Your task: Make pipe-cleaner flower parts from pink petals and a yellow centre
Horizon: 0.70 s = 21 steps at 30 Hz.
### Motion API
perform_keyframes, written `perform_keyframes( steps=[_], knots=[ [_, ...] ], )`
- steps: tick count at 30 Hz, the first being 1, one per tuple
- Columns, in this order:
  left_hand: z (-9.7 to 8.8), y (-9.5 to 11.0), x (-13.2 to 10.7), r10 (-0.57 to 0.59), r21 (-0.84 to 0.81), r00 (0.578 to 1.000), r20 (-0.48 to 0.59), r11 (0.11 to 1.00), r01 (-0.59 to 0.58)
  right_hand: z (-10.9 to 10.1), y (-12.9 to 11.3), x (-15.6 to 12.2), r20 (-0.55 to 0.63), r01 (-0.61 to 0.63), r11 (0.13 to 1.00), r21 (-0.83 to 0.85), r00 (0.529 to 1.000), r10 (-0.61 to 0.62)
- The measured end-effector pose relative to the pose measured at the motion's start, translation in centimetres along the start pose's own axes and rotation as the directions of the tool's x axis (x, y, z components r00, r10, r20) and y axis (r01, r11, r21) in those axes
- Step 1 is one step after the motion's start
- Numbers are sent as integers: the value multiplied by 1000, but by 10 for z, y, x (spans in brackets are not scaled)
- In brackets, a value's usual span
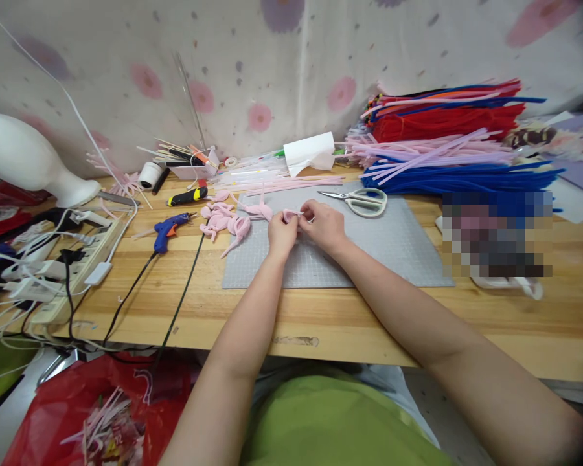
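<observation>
Above the grey cutting mat, my left hand and my right hand meet, both with fingers closed on a bent pink pipe cleaner. Its lower part is hidden behind my fingers. Just left of my left hand lies a pink pipe-cleaner shape with pointed ends. Several more curled pink pipe-cleaner pieces are heaped at the mat's left edge. A pair of scissors with pale handles rests on the mat beyond my right hand.
A blue glue gun and a yellow-black utility knife lie left. Power strips with tangled cables fill the far left. Bundles of blue and red pipe cleaners are stacked back right. A red bag hangs below the table edge.
</observation>
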<state>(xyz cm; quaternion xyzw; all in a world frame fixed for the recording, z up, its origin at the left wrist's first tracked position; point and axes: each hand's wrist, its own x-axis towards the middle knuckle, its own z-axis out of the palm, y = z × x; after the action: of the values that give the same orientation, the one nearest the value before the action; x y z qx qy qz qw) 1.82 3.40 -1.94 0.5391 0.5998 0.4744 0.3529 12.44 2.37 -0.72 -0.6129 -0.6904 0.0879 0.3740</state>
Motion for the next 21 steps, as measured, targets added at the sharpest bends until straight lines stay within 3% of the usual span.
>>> perform_keyframes(
  steps=[5, 8, 11, 14, 18, 21],
  knots=[
    [0, -4, 2, 28, -106, 1000, -10, 994, -28, 1, 2, 1, 77, -108, 987, 116, 992, 99],
    [-1, -2, 3, -24, -228, 1000, -4, 973, 22, 1, 8, 3, 121, -169, 965, 199, 982, 146],
    [-5, 1, 4, -81, -414, 997, 9, 907, 78, 2, 12, 4, 214, -171, 955, 242, 969, 119],
    [-12, 2, 4, -65, -526, 997, 50, 846, 82, 2, 13, 4, 287, -140, 962, 234, 955, 69],
    [-20, 2, 7, -48, -515, 992, 117, 851, 102, 1, 11, 2, 242, -110, 981, 160, 968, 69],
    [-23, -2, 12, -77, -440, 995, 69, 892, 100, 0, 10, 1, 211, -99, 988, 116, 975, 72]
  ],
)
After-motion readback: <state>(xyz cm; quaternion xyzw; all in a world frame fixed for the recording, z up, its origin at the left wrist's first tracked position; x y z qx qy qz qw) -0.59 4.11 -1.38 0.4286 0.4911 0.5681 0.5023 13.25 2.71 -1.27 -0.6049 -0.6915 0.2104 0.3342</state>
